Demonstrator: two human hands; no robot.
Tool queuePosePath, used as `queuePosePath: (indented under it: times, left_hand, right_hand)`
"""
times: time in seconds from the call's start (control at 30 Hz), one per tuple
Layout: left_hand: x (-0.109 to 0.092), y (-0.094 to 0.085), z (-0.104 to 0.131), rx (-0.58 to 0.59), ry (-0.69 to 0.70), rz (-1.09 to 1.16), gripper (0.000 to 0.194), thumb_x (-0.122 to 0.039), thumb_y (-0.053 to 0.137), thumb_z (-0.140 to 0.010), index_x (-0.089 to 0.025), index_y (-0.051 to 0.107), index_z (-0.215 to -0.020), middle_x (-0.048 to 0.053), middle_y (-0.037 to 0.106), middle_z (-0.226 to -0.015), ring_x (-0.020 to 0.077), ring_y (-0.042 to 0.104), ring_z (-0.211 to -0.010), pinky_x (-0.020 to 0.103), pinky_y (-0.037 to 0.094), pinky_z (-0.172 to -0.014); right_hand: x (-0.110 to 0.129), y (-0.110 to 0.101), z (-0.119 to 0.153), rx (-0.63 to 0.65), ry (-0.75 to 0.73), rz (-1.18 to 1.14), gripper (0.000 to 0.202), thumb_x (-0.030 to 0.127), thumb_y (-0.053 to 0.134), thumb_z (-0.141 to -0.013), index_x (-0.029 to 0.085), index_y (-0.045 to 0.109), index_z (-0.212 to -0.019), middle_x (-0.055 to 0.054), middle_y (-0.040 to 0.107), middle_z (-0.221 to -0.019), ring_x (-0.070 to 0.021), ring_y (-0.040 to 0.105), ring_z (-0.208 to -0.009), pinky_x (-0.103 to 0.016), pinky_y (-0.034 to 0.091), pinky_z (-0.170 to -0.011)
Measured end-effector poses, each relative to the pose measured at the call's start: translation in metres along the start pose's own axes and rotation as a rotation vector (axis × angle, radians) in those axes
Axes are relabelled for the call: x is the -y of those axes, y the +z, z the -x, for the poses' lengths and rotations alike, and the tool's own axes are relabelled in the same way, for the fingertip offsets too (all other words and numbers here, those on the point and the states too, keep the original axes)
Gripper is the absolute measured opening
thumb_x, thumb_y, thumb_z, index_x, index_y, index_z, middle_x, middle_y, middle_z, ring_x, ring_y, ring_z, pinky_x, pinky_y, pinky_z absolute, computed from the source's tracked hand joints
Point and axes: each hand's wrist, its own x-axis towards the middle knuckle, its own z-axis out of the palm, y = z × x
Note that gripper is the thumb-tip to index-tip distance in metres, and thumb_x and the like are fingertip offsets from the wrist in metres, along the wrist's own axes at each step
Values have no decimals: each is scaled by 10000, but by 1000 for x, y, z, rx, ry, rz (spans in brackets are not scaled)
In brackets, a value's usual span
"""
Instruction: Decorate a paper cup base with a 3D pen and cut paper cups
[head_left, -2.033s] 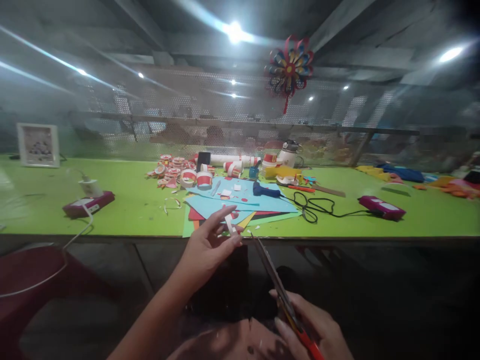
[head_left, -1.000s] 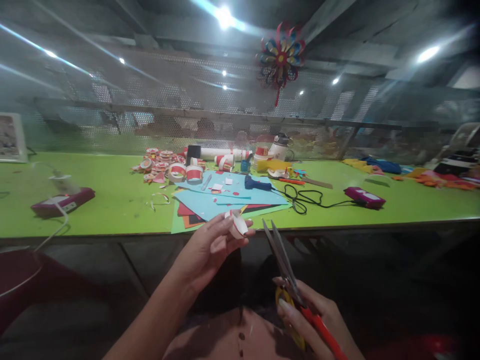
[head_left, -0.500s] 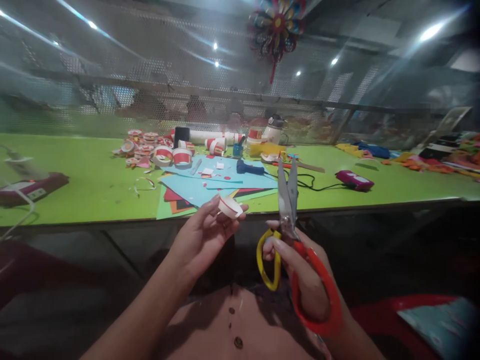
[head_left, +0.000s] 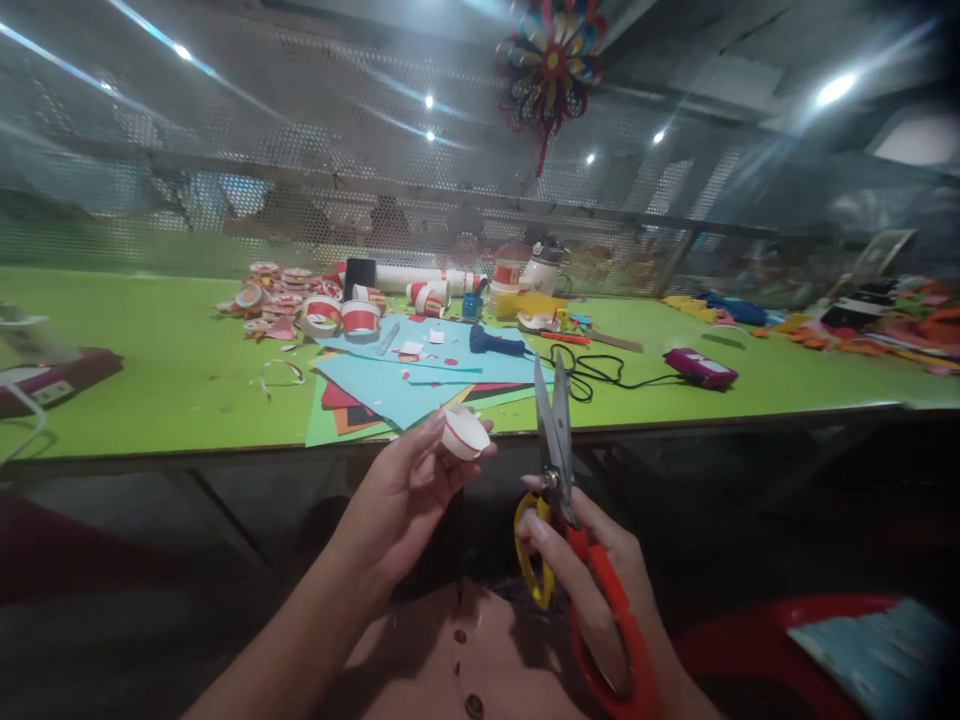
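Between the thumb and fingers of my left hand is a small white paper cup piece with a red edge, its pale hollow side tilted toward me. My right hand grips a pair of scissors with one yellow and one red handle loop. The blades point up and away, parted slightly, and stay apart from the cup piece. Both hands are raised in front of the table's near edge. Beyond them, sheets of light blue paper lie over red, orange, black and green sheets.
Red-and-white paper cups and a heap of cut cup pieces stand behind the paper. A dark blue glue gun lies on the sheets, its black cord reaching a purple power strip. A flask stands at the back.
The scissors have moved down and slightly left, and their blades look a little closer together. The cup piece has tilted, showing more of its hollow side. The whole view has shifted slightly.
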Motion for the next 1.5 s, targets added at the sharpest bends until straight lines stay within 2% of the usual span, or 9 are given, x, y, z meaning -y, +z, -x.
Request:
queuePosePath:
  times: [0.17, 0.27, 0.4, 0.6, 0.93, 1.13, 1.23, 1.37, 1.5]
  left_hand:
    - [5, 4, 7, 194, 70, -97, 272, -246, 707, -823, -116, 681, -1061, 88, 700, -1045, 226, 697, -942, 226, 583, -733]
    - [6, 4, 8, 244, 73, -109, 307, -193, 706, -819, -133, 665, -1117, 94, 681, -1133, 232, 664, -1037, 241, 576, -809]
    - [5, 5, 5, 233, 72, -158, 360, -180, 753, -779, -159, 672, -1129, 79, 687, -1144, 198, 658, -1049, 220, 540, -873]
    - [7, 11, 1, 226, 146, -301, 436, -165, 819, -705, -237, 690, -1114, 24, 710, -1122, 159, 686, -977, 190, 537, -827]
    - [4, 5, 6, 303, 296, -524, 487, -141, 775, -745, -203, 619, -1203, 54, 713, -1119, 176, 684, -1007, 247, 545, -897]
    - [1, 5, 7, 419, 471, -591, 466, -106, 728, -785, -245, 607, -1214, 69, 569, -1352, 225, 568, -1235, 305, 484, -1032]
    - [4, -2, 10, 448, 549, -597, 500, -52, 713, -781, -269, 607, -1218, 61, 489, -1429, 240, 467, -1335, 306, 453, -1069]
    - [13, -15, 14, 442, 521, -543, 540, -29, 701, -785, -276, 575, -1249, 81, 561, -1356, 261, 578, -1225, 369, 494, -1033]
    - [17, -28, 14, 403, 513, -582, 583, -52, 713, -787, -279, 546, -1297, 77, 586, -1341, 252, 564, -1241, 344, 472, -1056]
  right_hand:
    - [0, 1, -2, -63, -38, -9, 376, 422, 635, -849, 168, 617, -1125, -29, 667, -826, -153, 608, -727, -235, 490, -664]
    - [1, 0, -2, -73, -23, -59, 379, 431, 640, -849, 177, 605, -1128, -19, 654, -825, -143, 594, -728, -231, 485, -663]
    - [4, -2, 1, -90, 40, -156, 370, 444, 638, -854, 200, 584, -1128, 3, 629, -773, -135, 568, -700, -235, 475, -628]
    - [6, -5, 5, -58, 55, -242, 317, 408, 644, -865, 191, 590, -1091, 9, 616, -766, -125, 560, -693, -244, 464, -629]
    - [18, -2, -23, 46, 79, -645, 234, 300, 668, -851, 174, 642, -1047, -10, 666, -755, -118, 605, -684, -247, 502, -717]
    - [22, 2, -33, 107, 196, -699, 224, 345, 703, -818, 148, 684, -922, -26, 688, -715, -98, 633, -618, -140, 471, -524]
    - [21, 9, -35, 139, 213, -736, 225, 375, 686, -832, 164, 694, -911, -8, 676, -711, -94, 628, -632, -160, 515, -593]
    - [22, 25, -32, 186, 233, -788, 158, 311, 696, -830, 189, 714, -928, -10, 693, -803, -112, 647, -733, -192, 531, -675]
    - [19, 37, -27, 196, 267, -740, 149, 314, 693, -829, 185, 734, -892, -24, 712, -808, -156, 664, -775, -283, 537, -781]
